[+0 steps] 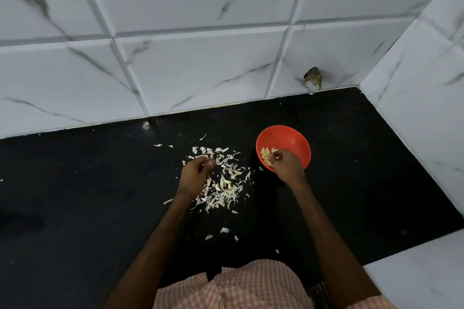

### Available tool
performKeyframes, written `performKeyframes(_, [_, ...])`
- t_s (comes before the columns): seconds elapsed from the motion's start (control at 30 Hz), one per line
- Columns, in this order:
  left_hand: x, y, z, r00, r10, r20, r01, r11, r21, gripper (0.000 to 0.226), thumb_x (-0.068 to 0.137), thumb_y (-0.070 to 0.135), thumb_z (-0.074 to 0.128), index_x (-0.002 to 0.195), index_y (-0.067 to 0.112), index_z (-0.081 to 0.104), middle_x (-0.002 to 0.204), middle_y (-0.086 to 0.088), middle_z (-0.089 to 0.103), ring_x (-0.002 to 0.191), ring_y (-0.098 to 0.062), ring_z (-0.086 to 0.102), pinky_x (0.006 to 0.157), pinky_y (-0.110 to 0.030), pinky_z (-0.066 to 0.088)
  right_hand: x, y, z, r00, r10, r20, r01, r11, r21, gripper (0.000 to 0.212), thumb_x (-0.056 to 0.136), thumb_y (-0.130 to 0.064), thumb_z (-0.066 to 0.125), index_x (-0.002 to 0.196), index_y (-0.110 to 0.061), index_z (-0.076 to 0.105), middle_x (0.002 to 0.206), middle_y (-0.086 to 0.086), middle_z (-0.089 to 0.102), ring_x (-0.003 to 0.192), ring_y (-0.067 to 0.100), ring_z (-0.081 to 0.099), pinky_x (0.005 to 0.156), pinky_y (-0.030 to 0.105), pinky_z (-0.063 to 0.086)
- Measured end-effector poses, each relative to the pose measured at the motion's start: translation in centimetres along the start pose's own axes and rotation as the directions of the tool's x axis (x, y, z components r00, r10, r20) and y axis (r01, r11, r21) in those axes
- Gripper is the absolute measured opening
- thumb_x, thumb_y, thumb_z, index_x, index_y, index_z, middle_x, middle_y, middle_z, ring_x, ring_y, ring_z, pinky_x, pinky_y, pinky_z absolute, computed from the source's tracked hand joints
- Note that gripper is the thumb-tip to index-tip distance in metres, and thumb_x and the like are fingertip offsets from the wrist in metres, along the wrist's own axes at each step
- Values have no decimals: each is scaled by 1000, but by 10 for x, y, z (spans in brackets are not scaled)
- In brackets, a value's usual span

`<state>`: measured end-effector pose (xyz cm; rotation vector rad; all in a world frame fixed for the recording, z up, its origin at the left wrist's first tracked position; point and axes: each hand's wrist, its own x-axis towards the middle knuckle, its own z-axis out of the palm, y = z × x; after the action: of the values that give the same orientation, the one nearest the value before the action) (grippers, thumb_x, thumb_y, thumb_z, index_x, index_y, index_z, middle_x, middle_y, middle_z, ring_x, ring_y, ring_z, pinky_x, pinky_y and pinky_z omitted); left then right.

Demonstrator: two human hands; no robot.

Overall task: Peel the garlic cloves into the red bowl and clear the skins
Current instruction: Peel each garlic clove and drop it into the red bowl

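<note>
Right hand grip is narrow, pinching a pale clove over the red bowl, right of the skins. Left hand curls above the skins; its hold cannot be told. Release low inside the rim, onto the peeled cloves. Open tabletop lies near and left; walls stand far and right.
</note>
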<state>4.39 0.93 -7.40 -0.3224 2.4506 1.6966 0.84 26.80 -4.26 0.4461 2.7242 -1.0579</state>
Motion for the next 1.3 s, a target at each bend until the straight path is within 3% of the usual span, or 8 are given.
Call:
performKeyframes(0.13, [-1, -1, -1, 998, -57, 40, 62, 991, -115, 24, 104, -1, 45, 122, 5, 60, 90, -11, 69, 63, -14, 59, 50, -27, 52, -19, -17, 12, 967, 93, 239, -188, 891, 413, 20, 98, -3, 56, 115, -8, 65, 98, 1, 68, 80, 9, 61, 68, 22, 50])
performKeyframes(0.23, [-1, -2, -2, 998, 3, -58, -4, 1000, -7, 12, 101, 5, 57, 102, 6, 68, 79, 0, 74, 52, -14, 63, 49, -33, 57, -38, -30, 16, 933, -24, 358, -213, 767, 605, 35, 92, 20, 48, 110, -7, 62, 112, 10, 71, 96, 17, 71, 82, 27, 58])
performKeyframes(0.4, [0, 6, -6, 992, 118, -50, -75, 850, 522, 39, 95, 53, 60, 75, 20, 65, 61, 7, 67, 59, -14, 66, 61, -30, 52, -61, -48, 23, 942, -166, 293, -79, 737, 671, 28, 94, 14, 54, 117, -1, 55, 110, 11, 75, 96, 24, 75, 88, 37, 60])
performKeyframes(0.6, [-4, 18, -2, 983, 183, 12, -150, 764, 628, 26, 104, 34, 50, 117, 18, 66, 107, -4, 69, 99, -26, 67, 83, -42, 54, -68, -57, 22, 938, -244, 248, 4, 720, 694, 20, 97, 6, 57, 116, 0, 57, 104, 10, 77, 94, 25, 74, 85, 34, 60])
performKeyframes(0.7, [-9, 21, -4, 988, 138, -73, -72, 818, 571, 43, 102, 52, 47, 85, 20, 70, 80, 3, 72, 78, -19, 69, 76, -37, 55, -70, -58, 22, 945, -252, 208, 37, 717, 696, 15, 98, 0, 59, 112, -4, 61, 97, 9, 78, 85, 21, 74, 78, 29, 61])
performKeyframes(0.83, [-20, 37, -7, 979, 202, -9, -190, 934, 304, 21, 98, 21, 63, 118, 28, 65, 96, 11, 74, 81, -9, 69, 77, -31, 53, -72, -60, 24, 951, -269, 153, 97, 728, 679, 13, 97, 0, 61, 108, -6, 64, 92, 8, 78, 76, 16, 70, 74, 29, 60])
performKeyframes(1.03, [-37, 60, -4, 945, 313, 98, -324, 935, 143, 26, 102, 24, 53, 77, 33, 56, 64, 13, 64, 52, -4, 53, 52, -23, 39, -76, -66, 24, 953, -298, 61, 188, 735, 652, 7, 95, 0, 64, 102, -2, 66, 88, 10, 76, 79, 17, 72, 66, 26, 55])
performKeyframes(1.3, [-45, 69, -10, 941, 278, 195, -296, 953, 67, 26, 94, 29, 42, 73, 22, 56, 76, -14, 64, 66, -31, 53, 63, -43, 43, -83, -70, 19, 901, -423, 94, 301, 766, 568, 2, 96, -5, 65, 94, -4, 65, 83, 7, 74, 70, 16, 69, 52, 27, 51])
